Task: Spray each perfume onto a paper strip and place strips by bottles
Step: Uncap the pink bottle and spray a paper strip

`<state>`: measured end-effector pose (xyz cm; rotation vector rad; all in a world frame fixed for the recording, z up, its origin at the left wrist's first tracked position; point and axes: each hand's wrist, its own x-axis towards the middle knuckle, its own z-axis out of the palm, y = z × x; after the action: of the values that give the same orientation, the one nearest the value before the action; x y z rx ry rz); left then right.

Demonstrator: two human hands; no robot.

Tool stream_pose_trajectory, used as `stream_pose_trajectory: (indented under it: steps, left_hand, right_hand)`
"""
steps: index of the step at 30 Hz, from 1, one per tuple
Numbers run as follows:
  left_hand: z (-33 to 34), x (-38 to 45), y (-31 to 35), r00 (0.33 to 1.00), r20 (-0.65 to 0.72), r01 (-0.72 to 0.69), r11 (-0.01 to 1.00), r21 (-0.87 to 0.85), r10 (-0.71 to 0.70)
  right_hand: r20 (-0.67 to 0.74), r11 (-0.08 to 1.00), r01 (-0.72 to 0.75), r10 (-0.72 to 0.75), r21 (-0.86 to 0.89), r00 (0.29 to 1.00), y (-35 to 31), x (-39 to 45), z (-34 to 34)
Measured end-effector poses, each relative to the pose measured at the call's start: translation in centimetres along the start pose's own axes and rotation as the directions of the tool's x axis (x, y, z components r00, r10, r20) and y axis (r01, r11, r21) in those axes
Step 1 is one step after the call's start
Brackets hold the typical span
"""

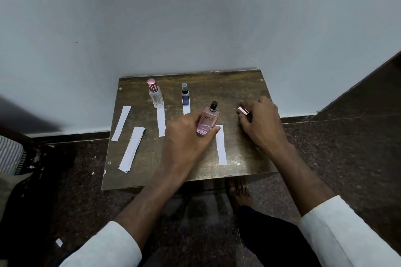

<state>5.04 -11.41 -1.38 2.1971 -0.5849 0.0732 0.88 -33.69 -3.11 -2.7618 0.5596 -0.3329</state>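
Third bottle in hand. Left hand grip curled round pink bottle, uncapped, standing on surface just left of a paper strip. Right hand pinches its cap, right of bottle. Next, probably: recap, needing cap aligned over nozzle.

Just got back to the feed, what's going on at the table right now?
A person is mid perfume test. The left hand grips the pink bottle, uncapped, and the right hand holds its pink cap in its fingers. A paper strip lies beside that bottle. The clear bottle and blue bottle each have a strip in front. Spare strips lie at the left.
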Motion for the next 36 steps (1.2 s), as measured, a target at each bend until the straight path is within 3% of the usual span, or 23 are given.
stream_pose_trajectory:
  steps: [4, 7, 9, 11, 13, 15, 19, 22, 25, 27, 31, 36]
  left_hand:
    - [0.1, 0.1, 0.1, 1.000, 0.008, 0.002, 1.000, -0.001, -0.002]
    - [0.1, 0.1, 0.1, 1.000, 0.002, -0.004, 1.000, -0.020, 0.004]
    - [0.2, 0.1, 0.2, 1.000, -0.007, -0.014, 0.999, -0.038, 0.014]
    - [0.4, 0.1, 0.4, 1.000, -0.015, -0.017, 0.995, -0.096, 0.015]
    - [0.7, 0.2, 0.7, 0.999, 0.004, -0.042, 0.987, -0.156, 0.043]
    - [1.1, 0.1, 0.9, 0.995, 0.023, -0.089, 0.983, -0.158, 0.094]
    - [1.4, 0.0, 1.4, 0.985, 0.055, -0.150, 0.975, -0.162, 0.161]
    - [1.2, 0.5, 1.2, 0.963, 0.099, -0.235, 0.960, -0.153, 0.252]
    - [1.4, 0.9, 0.5, 0.979, 0.101, -0.173, 0.983, -0.068, 0.179]
    - [1.9, 0.9, -0.1, 0.984, 0.139, -0.122, 0.991, 0.063, 0.112]
    - [2.7, 0.5, -0.7, 0.966, 0.251, -0.114, 0.977, 0.178, 0.067]
    - [3.0, 0.4, -0.5, 0.962, 0.274, -0.080, 0.979, 0.189, 0.025]
  right_hand:
    - [0.027, 1.000, -0.021, 0.020, 0.020, 0.999, -0.2, -0.2, -0.5]
    - [-0.097, 0.976, -0.011, 0.032, 0.218, 0.995, -1.5, -0.7, -1.9]
    - [-0.059, 0.855, 0.029, 0.002, 0.517, 0.998, -2.8, -1.3, -2.9]
    - [0.157, 0.690, -0.044, -0.102, 0.723, 0.982, -4.1, -2.1, -3.3]
    - [0.292, 0.686, -0.074, -0.207, 0.723, 0.934, -4.6, -2.7, -3.1]
    - [0.320, 0.685, -0.076, -0.236, 0.725, 0.918, -4.9, -2.9, -2.8]
    - [0.327, 0.575, -0.134, -0.247, 0.807, 0.912, -4.7, -3.1, -2.6]
    - [0.220, 0.562, -0.077, -0.192, 0.823, 0.956, -3.6, -3.1, -2.6]
    - [0.155, 0.470, -0.128, -0.017, 0.873, 0.988, -2.7, -2.7, -2.7]
    - [0.120, 0.473, -0.129, 0.051, 0.872, 0.992, -2.2, -2.7, -2.7]
    - [0.122, 0.464, -0.146, 0.083, 0.874, 0.989, -1.7, -2.9, -2.6]
    - [0.134, 0.442, -0.163, 0.097, 0.882, 0.986, -1.8, -2.9, -2.6]
